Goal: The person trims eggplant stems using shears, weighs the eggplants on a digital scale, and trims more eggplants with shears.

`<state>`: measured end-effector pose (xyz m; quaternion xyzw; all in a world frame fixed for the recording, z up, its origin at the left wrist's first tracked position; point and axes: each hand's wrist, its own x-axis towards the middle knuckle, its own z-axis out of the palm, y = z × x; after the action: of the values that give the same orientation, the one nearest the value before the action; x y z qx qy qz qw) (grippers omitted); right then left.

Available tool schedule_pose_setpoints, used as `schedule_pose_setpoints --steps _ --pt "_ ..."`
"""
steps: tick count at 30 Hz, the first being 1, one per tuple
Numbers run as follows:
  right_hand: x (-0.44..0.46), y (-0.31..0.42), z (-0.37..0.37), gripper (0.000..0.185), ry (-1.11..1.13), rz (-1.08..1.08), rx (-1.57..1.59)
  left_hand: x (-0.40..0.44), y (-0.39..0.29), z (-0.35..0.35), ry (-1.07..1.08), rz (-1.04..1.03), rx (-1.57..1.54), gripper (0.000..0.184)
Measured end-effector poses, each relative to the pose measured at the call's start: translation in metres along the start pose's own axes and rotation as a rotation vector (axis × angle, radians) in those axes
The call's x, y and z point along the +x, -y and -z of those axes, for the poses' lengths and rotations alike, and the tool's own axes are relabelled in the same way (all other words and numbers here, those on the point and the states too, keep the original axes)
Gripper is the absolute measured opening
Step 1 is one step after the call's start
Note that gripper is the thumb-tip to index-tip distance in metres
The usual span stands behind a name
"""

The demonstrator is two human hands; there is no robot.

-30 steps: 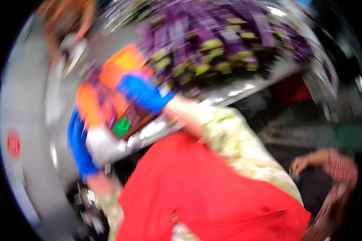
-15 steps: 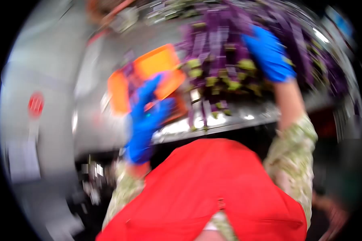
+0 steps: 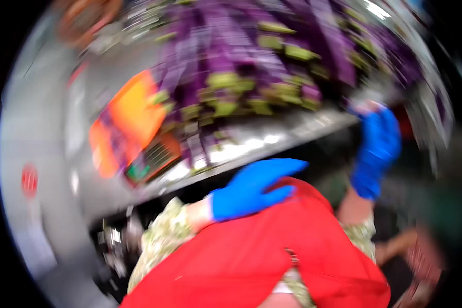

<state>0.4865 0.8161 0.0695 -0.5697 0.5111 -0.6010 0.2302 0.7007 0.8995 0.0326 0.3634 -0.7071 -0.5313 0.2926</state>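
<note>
My left hand (image 3: 254, 190), in a blue glove, reaches across in front of the red apron (image 3: 272, 241) with its fingers stretched out and nothing in them. At the table's right front edge, my blue-gloved right hand (image 3: 377, 146) is raised with its fingers curled. A pale, blurred patch shows at its fingertips, and I cannot make out what it is. Beyond both hands lies a heap of long purple eggplants (image 3: 226, 46) with green stem ends facing me. An orange tray (image 3: 136, 110) to the left has a purple eggplant beside or in it; blur hides which.
The metal table (image 3: 297, 123) has its front edge just ahead of me. A brown, round container (image 3: 87, 20) stands at the far left, near clear wrapped packs (image 3: 143, 23). Another person's arm (image 3: 403, 246) shows at the lower right.
My left hand has left the orange tray and moved right, in front of the apron. My right hand has come off the eggplants to the table's front edge. The view has turned right.
</note>
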Motion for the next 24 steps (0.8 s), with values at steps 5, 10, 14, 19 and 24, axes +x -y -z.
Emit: schedule_pose_setpoints --steps 5,10,14,19,24 --pt "-0.031 -0.072 0.044 0.015 0.090 -0.067 -0.012 0.031 -0.011 -0.029 0.126 0.213 -0.278 0.044" --pt "-0.029 -0.152 0.083 0.018 0.193 -0.209 0.021 0.097 -0.003 -0.069 -0.018 0.330 -0.311 0.043" --pt "0.016 -0.201 0.146 0.020 0.374 -0.025 -0.354 0.181 -0.010 -0.116 0.042 0.371 -0.340 0.043" --pt "0.077 -0.251 0.232 0.024 0.206 -0.233 -0.373 0.263 -0.023 -0.142 0.149 0.405 -0.393 0.044" --pt "0.113 -0.283 0.341 0.021 -0.383 -0.316 -0.248 0.338 0.015 -0.153 0.161 0.382 -0.369 0.045"
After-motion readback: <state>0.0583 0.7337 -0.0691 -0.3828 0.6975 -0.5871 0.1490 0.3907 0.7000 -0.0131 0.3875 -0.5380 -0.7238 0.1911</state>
